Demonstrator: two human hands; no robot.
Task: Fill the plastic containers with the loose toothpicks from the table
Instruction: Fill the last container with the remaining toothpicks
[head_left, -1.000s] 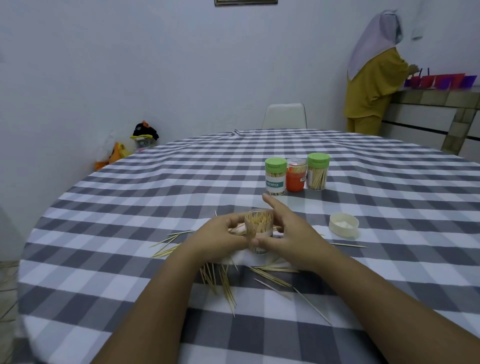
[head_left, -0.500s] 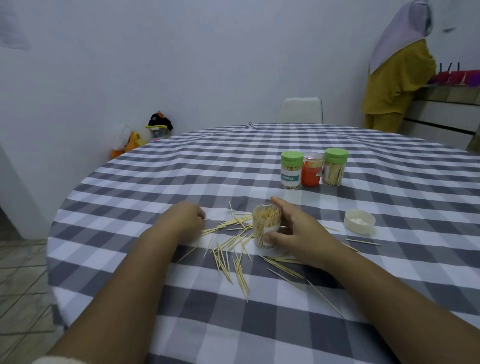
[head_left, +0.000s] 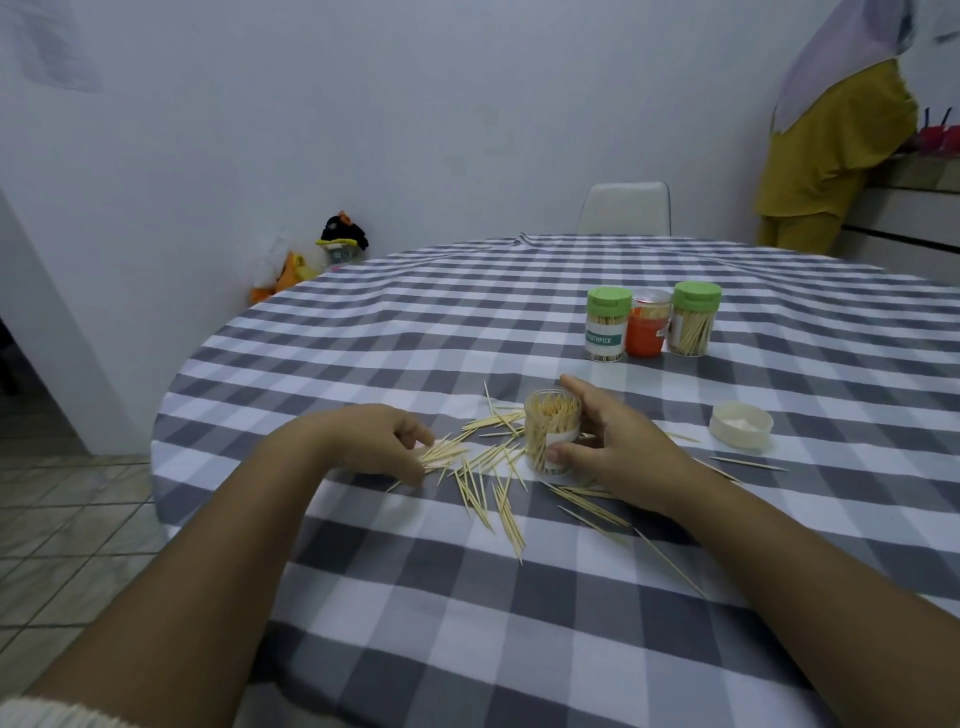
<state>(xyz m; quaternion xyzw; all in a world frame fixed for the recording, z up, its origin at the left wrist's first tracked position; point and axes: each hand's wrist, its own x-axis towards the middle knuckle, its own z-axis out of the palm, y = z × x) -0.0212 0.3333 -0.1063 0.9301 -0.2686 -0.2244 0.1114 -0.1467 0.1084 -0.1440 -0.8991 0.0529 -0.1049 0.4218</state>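
A clear open plastic container (head_left: 550, 428), packed with upright toothpicks, stands on the checked tablecloth (head_left: 467, 338). My right hand (head_left: 615, 447) grips it from the right, thumb on its front. Loose toothpicks (head_left: 485, 480) lie scattered left of and in front of it. My left hand (head_left: 382, 441) rests on the cloth at the left end of the scatter and pinches a small bundle of toothpicks (head_left: 441, 454) between thumb and fingers. A white lid (head_left: 740, 425) lies upside down to the right.
Farther back stand two green-lidded toothpick containers (head_left: 607, 325) (head_left: 695, 318) with an orange one (head_left: 647, 322) between them. A white chair (head_left: 626, 208) is at the far side. A person in yellow (head_left: 826, 150) stands at a counter back right. Toys (head_left: 311, 254) sit by the wall.
My left hand left the container, moved left onto the loose toothpicks and gathered a bundle. My right hand keeps hold of the container. The camera turned left.
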